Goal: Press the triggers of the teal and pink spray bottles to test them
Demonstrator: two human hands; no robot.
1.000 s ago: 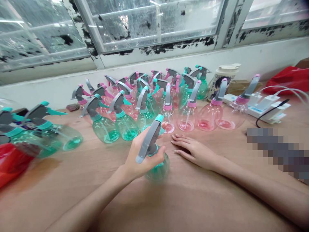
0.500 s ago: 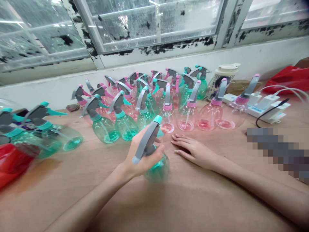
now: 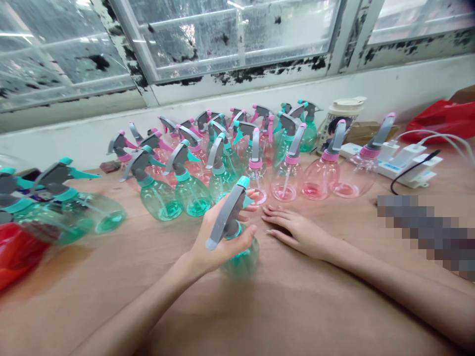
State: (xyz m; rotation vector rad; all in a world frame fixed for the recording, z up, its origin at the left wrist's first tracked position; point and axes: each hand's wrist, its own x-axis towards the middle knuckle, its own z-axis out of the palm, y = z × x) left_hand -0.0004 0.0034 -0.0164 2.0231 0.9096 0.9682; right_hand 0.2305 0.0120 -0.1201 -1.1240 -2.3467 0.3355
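Observation:
A green spray bottle (image 3: 243, 257) with a grey and turquoise trigger head stands upright close in front of me. My left hand (image 3: 218, 237) is around its neck from the left, with thumb and fingers spread apart on either side and not closed on it. Part of the fingers is hidden behind the spray head. Flat on the table (image 3: 297, 301), to the right of this bottle, rests my right hand (image 3: 297, 230); its fingers are stretched out and it holds nothing. Just beyond it stands a pink spray bottle (image 3: 287, 185).
Several green spray bottles (image 3: 159, 200) and pink ones stand in rows before the window wall. More green bottles (image 3: 109, 215) are at left, beside a red plastic bag (image 3: 18, 254). At right are a paper cup (image 3: 339, 118), a power strip (image 3: 404, 170) and another red bag (image 3: 441, 118).
My left hand has loosened around the green spray bottle: its fingers and thumb have straightened, and more of the bottle's neck shows. The right hand stays put. The view has shifted slightly.

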